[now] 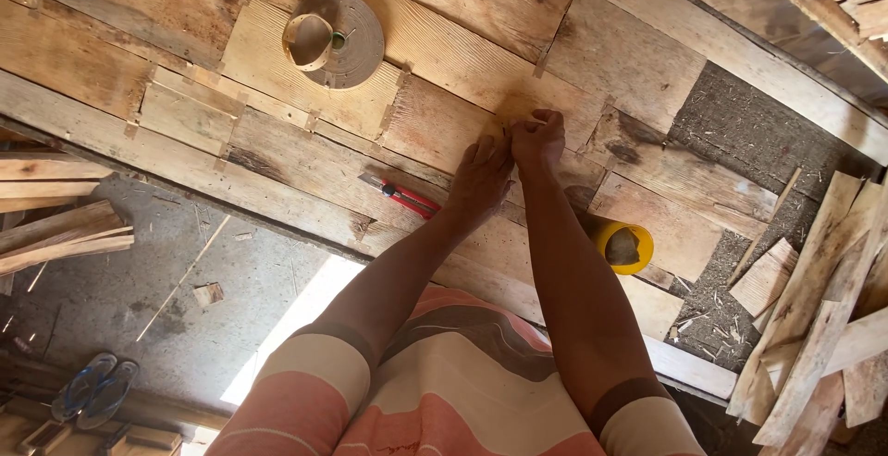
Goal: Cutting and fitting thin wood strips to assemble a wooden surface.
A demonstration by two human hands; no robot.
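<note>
Counts: 2 hands, left, right, both on veneer sheet. 1 tape roll, tan. 1 cutter, red handles. 1 cup, yellow. 2 sandals, blue, side by side on floor. Wood strip piles: 2, left pile, right pile; strips per pile too overlapped to count. 1 loose chip on floor. Veneer pieces in sheet: many, exact count unclear.

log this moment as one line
left hand: flat on wood veneer sheet | right hand: pinching at veneer seam | red-handled pliers beside left wrist | tape roll, yellow cup untouched
</note>
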